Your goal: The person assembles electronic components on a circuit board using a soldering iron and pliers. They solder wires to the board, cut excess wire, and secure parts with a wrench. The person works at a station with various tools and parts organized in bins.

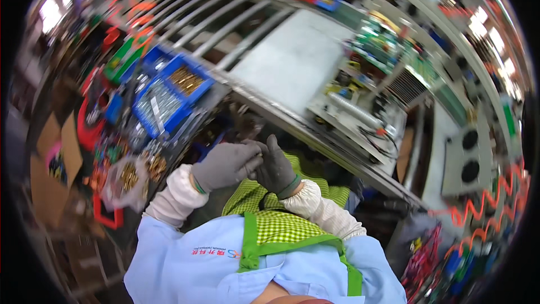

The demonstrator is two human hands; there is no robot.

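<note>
Pale blue shirt (208, 259) fabric spreads across the bottom of the view, closest to the camera, under a green checked apron (298, 235). Both forearms slant inward and up from it, each wrapped in a white oversleeve (329, 211), and the wrists draw close together in front of the body. The left grip (225, 164), a hand in a grey glove, points to the right with its fingers bent toward the other palm. The right grip (275, 167), gloved alike, leans up and left, one digit standing upright above the rest. Their fingertips meet just over the apron's lower part. Neither grip looks spread wide; blur and overlapping fingers hide the space between them, so I cannot tell whether a small part is held there.

Nearest on the left is a blue parts bin (195, 97) on a dark worktop, near the left grip but apart from it, with silver screws (147, 110) in one compartment and brass-coloured pieces (185, 80) in another. Beyond the hands, a metal rail (281, 117) edges a roller conveyor (211, 36), and a partly built machine (360, 114) sits to the right.
</note>
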